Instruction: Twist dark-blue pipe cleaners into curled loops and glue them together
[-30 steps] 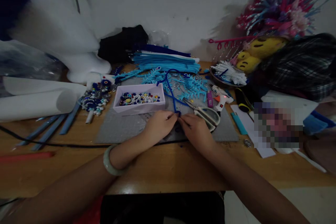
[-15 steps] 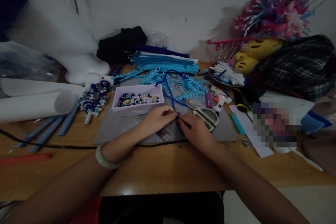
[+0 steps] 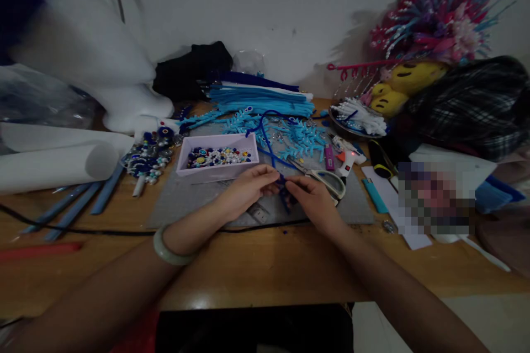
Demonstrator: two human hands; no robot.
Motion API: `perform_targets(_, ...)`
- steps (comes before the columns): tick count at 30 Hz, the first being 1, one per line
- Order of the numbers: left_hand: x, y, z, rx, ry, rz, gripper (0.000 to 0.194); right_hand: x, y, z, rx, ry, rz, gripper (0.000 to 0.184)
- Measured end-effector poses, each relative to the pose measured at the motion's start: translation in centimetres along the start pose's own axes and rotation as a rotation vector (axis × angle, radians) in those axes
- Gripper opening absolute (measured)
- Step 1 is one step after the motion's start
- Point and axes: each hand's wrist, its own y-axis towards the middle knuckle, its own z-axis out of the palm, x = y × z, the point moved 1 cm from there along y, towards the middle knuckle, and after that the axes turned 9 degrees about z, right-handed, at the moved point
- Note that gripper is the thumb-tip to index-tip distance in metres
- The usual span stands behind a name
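Left hand (image 3: 244,190) and right hand (image 3: 313,198) both pinched on the dark blue pipe cleaner (image 3: 282,186), fingertips close together over the grey mat (image 3: 182,204), apparently to twist it.

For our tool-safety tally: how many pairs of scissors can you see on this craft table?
1. The scissors lie on the grey mat, just beyond the right hand, which pinches a dark blue pipe cleaner with the left hand. More could be hidden under the clutter.

wall (image 3: 265,5): plain white | table (image 3: 256,270): wooden, glossy | floor (image 3: 476,314): pale | light: dim
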Motion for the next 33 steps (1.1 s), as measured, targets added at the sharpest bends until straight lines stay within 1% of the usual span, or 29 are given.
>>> perform_targets(3,0.1,-0.4,0.6,-0.03,0.168,0.048,0.011,0.0,0.0,0.0,-0.024,0.067,0.038,0.02)
perform_targets(6,-0.1,-0.7,1.0,-0.07,0.279,0.038,0.01,0.1,0.0,-0.2,-0.096,0.003,-0.02,0.015)
perform_targets(8,-0.2,-0.9,1.1,-0.069,0.319,0.017,0.011,0.1,0.0,-0.4,-0.103,-0.042,-0.04,0.015)
perform_targets(13,0.1,-0.8,0.8,0.003,0.388,-0.039,0.014,0.0,0.1,-0.8,-0.091,-0.061,-0.021,0.021)
perform_targets(18,1.2,-0.3,0.0,0.078,0.385,0.009,0.013,-0.1,0.1,-0.6,-0.099,-0.115,-0.072,0.02)
perform_targets(20,1.4,-0.3,-0.1,0.082,0.392,0.008,0.014,-0.1,0.1,-0.6,-0.109,-0.155,-0.112,0.019)
perform_targets(22,1.3,-0.3,0.0,0.085,0.416,0.01,0.015,-0.1,0.1,-0.7,-0.128,-0.222,-0.184,0.017)
perform_targets(26,1.1,-0.5,0.4,0.144,0.464,0.066,0.011,0.2,0.1,-0.8,-0.183,-0.357,-0.329,0.012)
perform_targets(30,1.6,-0.6,0.7,0.22,0.528,0.111,0.014,0.5,-0.3,-0.6,-0.192,-0.418,-0.375,0.013)
perform_targets(33,2.1,-0.5,0.5,0.225,0.558,0.119,0.012,0.6,-0.4,-0.4,-0.182,-0.43,-0.385,0.012)
